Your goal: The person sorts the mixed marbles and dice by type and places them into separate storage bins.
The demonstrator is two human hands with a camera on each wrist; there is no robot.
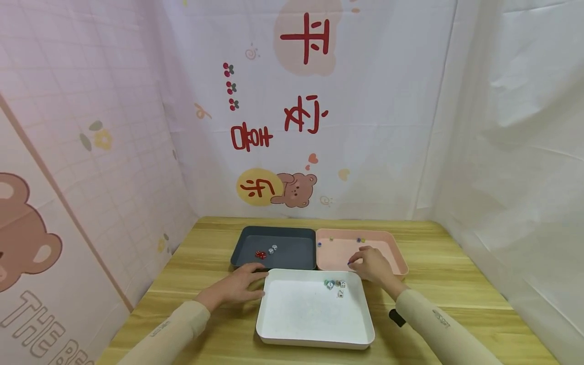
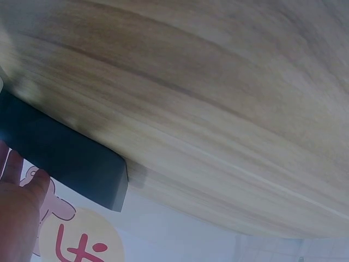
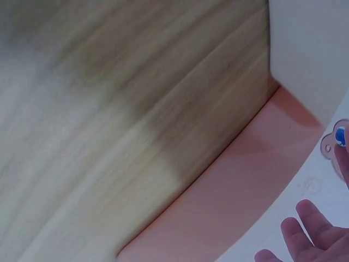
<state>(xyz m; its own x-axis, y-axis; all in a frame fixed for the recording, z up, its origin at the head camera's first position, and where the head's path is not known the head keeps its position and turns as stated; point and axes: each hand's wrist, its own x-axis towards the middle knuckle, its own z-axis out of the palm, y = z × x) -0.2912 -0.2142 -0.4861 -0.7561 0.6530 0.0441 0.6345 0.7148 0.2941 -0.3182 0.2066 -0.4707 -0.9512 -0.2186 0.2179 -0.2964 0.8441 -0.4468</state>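
Note:
My right hand [image 1: 375, 266] is over the near side of the pink tray [image 1: 337, 257] and pinches a small blue die [image 1: 350, 262] between thumb and finger. The right wrist view shows the blue and white die [image 3: 341, 135] at the fingertips, the other fingers spread. My left hand [image 1: 234, 288] lies at the upper left corner of the white tray [image 1: 296, 317], fingers loosely extended and holding nothing. Inside the white tray, near its far right corner, sit a greenish die [image 1: 329, 285], a white die [image 1: 340, 294] and a few others.
Behind the white tray stands a dark grey tray [image 1: 292, 256] with red dice [image 1: 260, 254] and clear dice [image 1: 272, 249]. Several small blue and yellow-green dice lie in the pink tray. A small black object [image 1: 397, 318] shows beside the right sleeve. Printed cloth surrounds the wooden table [image 1: 456, 284].

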